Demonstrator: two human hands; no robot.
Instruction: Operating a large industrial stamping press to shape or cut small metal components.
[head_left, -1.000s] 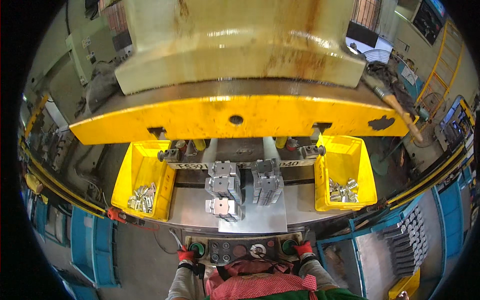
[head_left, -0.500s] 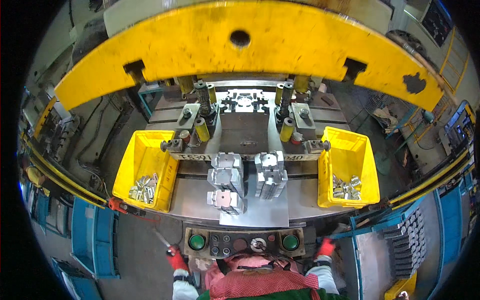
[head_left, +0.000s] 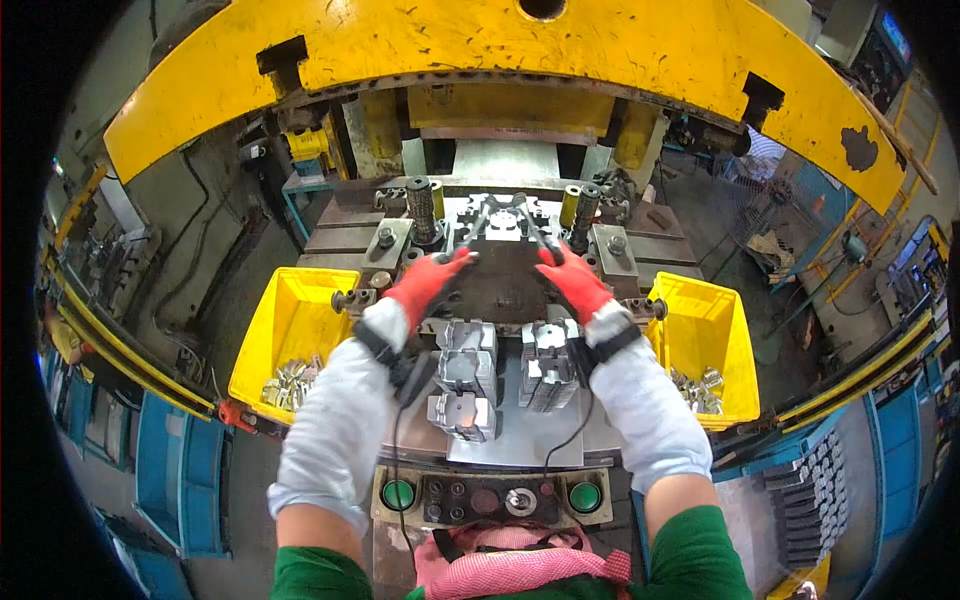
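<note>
The left hand (head_left: 434, 283), red-gloved, curls around a slim rod (head_left: 481, 222) — the right hand (head_left: 573, 281) around a matching rod (head_left: 534, 224) — both tips over the bright die plate (head_left: 505, 222), beyond the stacked metal parts (head_left: 466, 372); contact is too blurred to tell.

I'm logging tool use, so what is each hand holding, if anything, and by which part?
The left hand holds a slim stick, the right hand a second stick, each by its near end; blur hides finer detail.
</note>
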